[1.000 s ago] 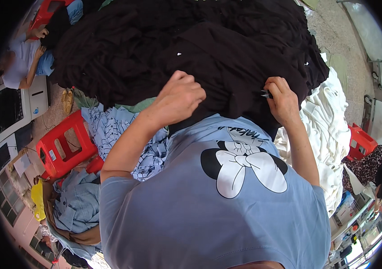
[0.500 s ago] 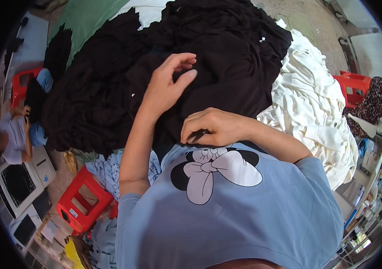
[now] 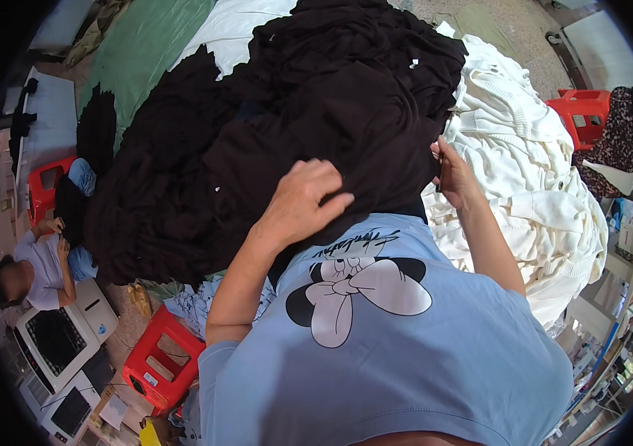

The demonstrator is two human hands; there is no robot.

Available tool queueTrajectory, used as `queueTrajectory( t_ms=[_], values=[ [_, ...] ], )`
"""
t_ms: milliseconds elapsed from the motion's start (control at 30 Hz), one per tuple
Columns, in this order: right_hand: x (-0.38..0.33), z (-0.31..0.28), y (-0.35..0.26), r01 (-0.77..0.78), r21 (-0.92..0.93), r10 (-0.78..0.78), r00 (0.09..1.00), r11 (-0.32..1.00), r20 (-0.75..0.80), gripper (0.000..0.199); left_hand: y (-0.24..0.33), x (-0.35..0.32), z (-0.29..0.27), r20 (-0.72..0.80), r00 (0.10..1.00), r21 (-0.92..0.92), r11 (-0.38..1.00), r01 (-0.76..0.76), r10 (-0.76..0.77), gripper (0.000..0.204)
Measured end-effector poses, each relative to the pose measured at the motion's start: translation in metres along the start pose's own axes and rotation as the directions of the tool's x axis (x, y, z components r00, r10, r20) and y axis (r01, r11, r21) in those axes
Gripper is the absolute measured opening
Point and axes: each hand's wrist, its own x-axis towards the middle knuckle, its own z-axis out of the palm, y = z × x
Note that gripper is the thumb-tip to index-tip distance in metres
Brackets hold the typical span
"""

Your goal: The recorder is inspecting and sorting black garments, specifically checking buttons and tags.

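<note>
The left hand is gripping black cloth best kept taut, while the right hand is pinching a small dark tool at its edge.

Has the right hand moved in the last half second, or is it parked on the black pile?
Yes. The right hand has swung out from in front of the chest to the right edge of the black garment pile, beside the white garments.
</note>
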Motion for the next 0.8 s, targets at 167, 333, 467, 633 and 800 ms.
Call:
queueTrajectory(
  t_ms=[167, 333, 467, 633, 800],
  values=[
    [0.000, 0.048, -0.012, 0.081, 0.029, -0.081, 0.997, 0.996, -0.011, 0.038, 0.005, 0.014, 0.007, -0.171, 0.950, -0.363, 0.913, 0.188, -0.263, 0.022],
    [0.014, 0.056, -0.011, 0.284, 0.060, -0.283, 0.959, 0.957, -0.030, 0.040, -0.049, 0.073, 0.005, -0.041, 0.672, -0.658, 0.526, 0.538, -0.739, 0.047],
    [0.043, 0.020, -0.003, 0.451, 0.135, -0.432, 0.889, 0.882, -0.152, 0.032, -0.057, 0.096, -0.007, 0.157, 0.801, -0.612, 0.580, 0.538, -0.577, 0.016],
    [0.022, -0.011, -0.031, 0.167, -0.861, -0.229, 0.972, 0.480, 0.060, 0.044, -0.021, 0.109, -0.062, -0.148, 0.895, -0.690, 0.692, 0.212, -0.422, 0.015],
    [-0.035, 0.031, -0.073, 0.150, -0.989, -0.745, 0.658, -0.016, 0.112, 0.029, 0.040, 0.120, -0.131, -0.330, 0.928, -0.680, 0.726, -0.109, -0.170, 0.022]
  ],
)
